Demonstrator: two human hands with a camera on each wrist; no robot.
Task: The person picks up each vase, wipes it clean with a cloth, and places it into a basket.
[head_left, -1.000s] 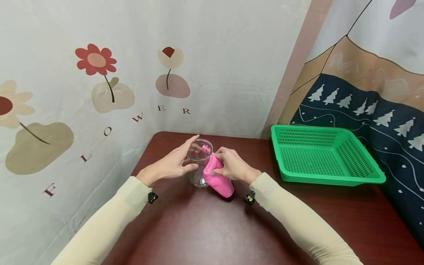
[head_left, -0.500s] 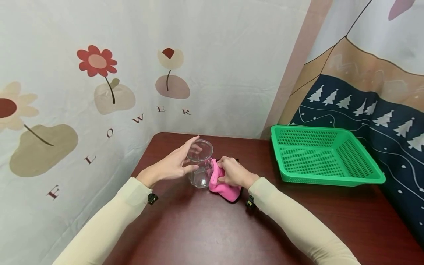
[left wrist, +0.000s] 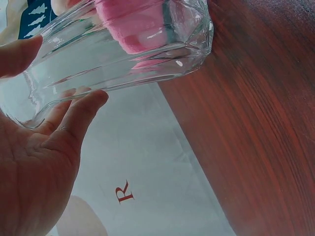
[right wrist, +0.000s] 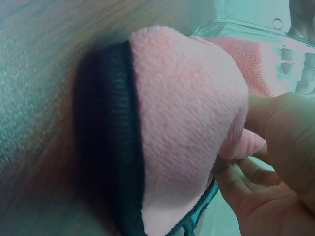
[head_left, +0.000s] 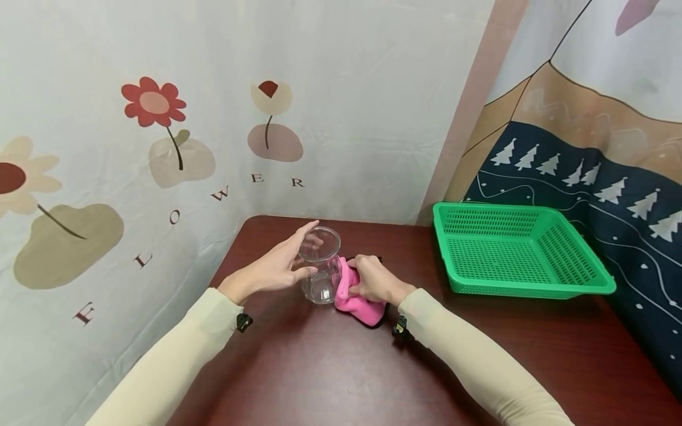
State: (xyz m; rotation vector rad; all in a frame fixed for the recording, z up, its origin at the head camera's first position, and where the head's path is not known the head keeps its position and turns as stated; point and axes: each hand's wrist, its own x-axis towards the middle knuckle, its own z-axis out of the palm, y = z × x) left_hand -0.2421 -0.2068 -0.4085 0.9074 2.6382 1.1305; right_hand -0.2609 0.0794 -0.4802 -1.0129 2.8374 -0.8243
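Note:
A clear glass jar (head_left: 321,287) stands upright on the dark red-brown table, its mouth uncovered. From the left, my left hand (head_left: 269,273) holds it near the neck; in the left wrist view the thumb lies on one side of the glass (left wrist: 108,66) and the fingers on the other. My right hand (head_left: 377,280) pinches a bunched pink cloth (head_left: 361,307) with a black edge at the jar's right side. Through the glass the cloth (left wrist: 135,24) shows against the lower wall. Fuzzy folds of the cloth (right wrist: 182,108) cover part of the right fingers in the right wrist view.
A green plastic basket (head_left: 524,254) with perforated walls sits at the table's right rear. Behind the table hangs a pale curtain (head_left: 362,148) printed with flowers; a dark tree-patterned one (head_left: 575,177) is at the right. The wooden tabletop (head_left: 319,367) extends toward me.
The right hand has brought the cloth from near the jar's rim down its right side, bunching it more. Over the last half second little differs. The left hand keeps its place on the jar.

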